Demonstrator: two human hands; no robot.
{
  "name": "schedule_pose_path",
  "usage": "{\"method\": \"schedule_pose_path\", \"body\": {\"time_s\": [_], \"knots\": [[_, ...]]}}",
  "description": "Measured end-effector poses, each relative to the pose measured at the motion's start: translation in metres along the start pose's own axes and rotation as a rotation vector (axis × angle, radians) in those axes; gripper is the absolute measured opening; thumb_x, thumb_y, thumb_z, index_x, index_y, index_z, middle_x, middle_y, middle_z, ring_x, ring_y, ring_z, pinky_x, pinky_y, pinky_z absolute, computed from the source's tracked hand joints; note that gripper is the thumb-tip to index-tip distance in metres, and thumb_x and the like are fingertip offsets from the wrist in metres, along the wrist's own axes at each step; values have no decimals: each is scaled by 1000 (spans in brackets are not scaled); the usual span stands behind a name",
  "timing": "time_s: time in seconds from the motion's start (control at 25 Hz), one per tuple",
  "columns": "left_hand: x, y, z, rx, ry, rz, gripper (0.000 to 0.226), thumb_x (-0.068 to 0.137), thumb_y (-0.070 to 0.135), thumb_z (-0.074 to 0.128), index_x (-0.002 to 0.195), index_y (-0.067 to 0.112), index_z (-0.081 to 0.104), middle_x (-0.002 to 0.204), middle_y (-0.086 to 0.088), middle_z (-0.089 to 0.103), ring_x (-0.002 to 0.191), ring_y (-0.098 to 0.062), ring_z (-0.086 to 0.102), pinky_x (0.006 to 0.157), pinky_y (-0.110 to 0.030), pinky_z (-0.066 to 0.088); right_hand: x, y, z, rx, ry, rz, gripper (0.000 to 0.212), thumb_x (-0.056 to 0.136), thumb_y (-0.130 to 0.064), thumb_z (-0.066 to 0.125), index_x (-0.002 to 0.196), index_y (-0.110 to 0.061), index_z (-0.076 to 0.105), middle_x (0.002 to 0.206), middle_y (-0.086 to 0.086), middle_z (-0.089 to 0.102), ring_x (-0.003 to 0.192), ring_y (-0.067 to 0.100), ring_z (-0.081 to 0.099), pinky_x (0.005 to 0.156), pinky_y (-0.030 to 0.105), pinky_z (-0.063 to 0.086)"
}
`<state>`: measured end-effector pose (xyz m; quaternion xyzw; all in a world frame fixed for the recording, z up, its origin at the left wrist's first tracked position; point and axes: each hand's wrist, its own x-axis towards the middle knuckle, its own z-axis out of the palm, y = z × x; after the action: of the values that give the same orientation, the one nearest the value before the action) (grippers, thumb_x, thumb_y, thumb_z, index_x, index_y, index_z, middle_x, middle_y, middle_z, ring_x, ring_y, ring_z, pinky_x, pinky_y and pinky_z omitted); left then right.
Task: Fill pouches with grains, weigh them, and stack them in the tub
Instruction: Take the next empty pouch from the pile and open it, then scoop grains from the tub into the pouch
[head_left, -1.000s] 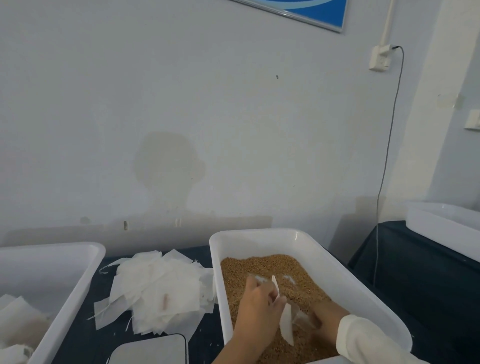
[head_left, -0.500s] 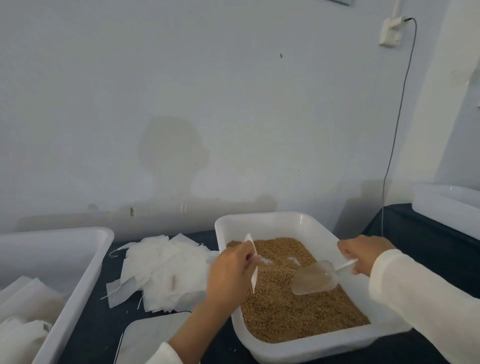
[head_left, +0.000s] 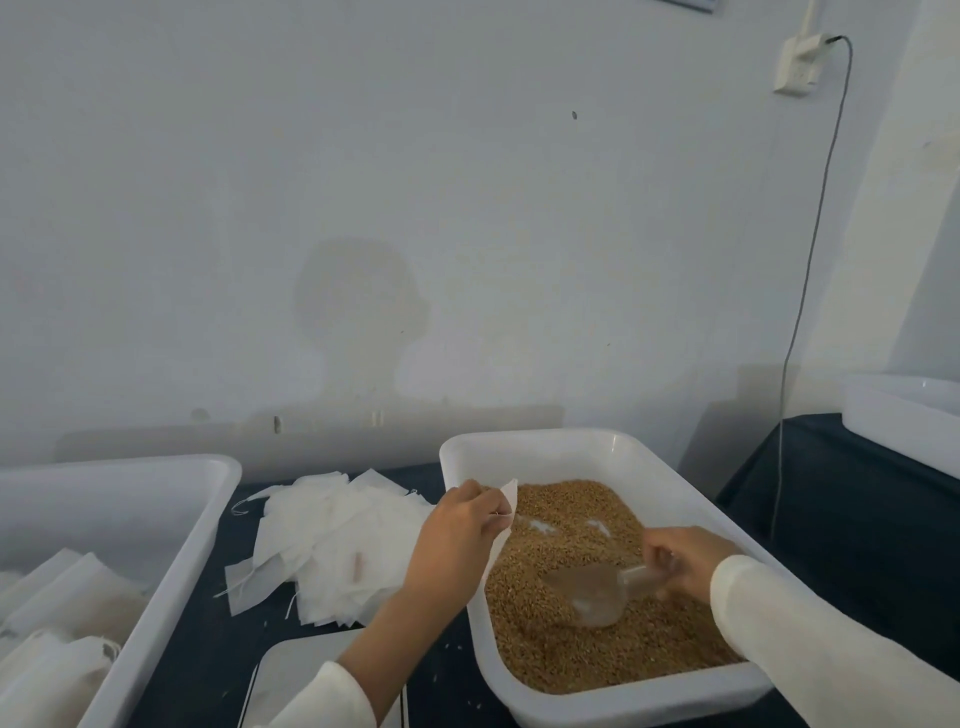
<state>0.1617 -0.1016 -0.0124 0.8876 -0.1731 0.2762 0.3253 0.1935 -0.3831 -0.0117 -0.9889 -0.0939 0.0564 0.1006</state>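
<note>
1. White plastic makes up the scale (head_left: 311, 680) nearest the viewer, a flat platform on the dark tabletop (head_left: 197, 670) between two sleeves.
2. Half a second ago the scoop (head_left: 597, 590) hung clear of the grains (head_left: 571, 639); now the right hand (head_left: 685, 564) has brought it down so its bowl lies on them, mouth toward the near end. Judged from that, a fresh scoop is being loaded for the pouch.
3. Right fingers are curled round the scoop's handle.
4. The left hand (head_left: 457, 535) pinches an empty pouch (head_left: 506, 512) between thumb and fingers, holding it over the left rim of the grain tub (head_left: 545, 441). The pouch hangs up and left of the scoop, near but apart.
5. Left of that tub lies a loose pile of empty pouches (head_left: 332, 545).
6. Farther left, a second tub (head_left: 182, 545) holds filled pouches (head_left: 62, 618).
7. A third tub (head_left: 904, 415) sits far right.
</note>
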Motion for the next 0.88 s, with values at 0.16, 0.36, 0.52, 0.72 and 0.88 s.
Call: {"method": "schedule_pose_path", "body": {"time_s": [0.16,0.36,0.52,0.72,0.88], "knots": [[5,-2,12,113,-79,61,19,98,20,49,100,16,67,100,5,58,96,-11,49,75,-19,39,-15,15,-19,166,-18,-23,23,75,-7,72,76,-24,57,87,-8,66,85,9,64,79,19,50],[11,2,23,165,-228,104,16,96,23,53,102,18,68,103,3,59,96,-12,54,80,-22,44,-40,24,-65,241,-3,-59,23,74,-5,75,74,-17,55,75,-3,63,75,13,61,75,22,48],[15,14,30,155,-359,199,14,93,17,57,99,12,69,104,-1,63,98,-14,56,85,-23,43,-50,18,-87,234,25,-65,23,74,-7,76,74,-15,54,71,-5,63,69,9,58,71,20,45],[12,21,28,102,-322,226,7,89,16,62,89,9,64,95,-1,65,87,-10,54,76,-14,36,-49,2,-99,59,24,-52,28,76,-11,75,73,-23,50,75,-10,56,75,8,54,72,21,40],[10,24,25,75,-317,254,10,89,17,61,88,8,65,95,-2,65,90,-13,54,81,-20,39,-44,-15,-108,-95,8,-29,26,79,-18,73,76,-25,48,91,-6,60,94,14,56,72,24,39]]}}
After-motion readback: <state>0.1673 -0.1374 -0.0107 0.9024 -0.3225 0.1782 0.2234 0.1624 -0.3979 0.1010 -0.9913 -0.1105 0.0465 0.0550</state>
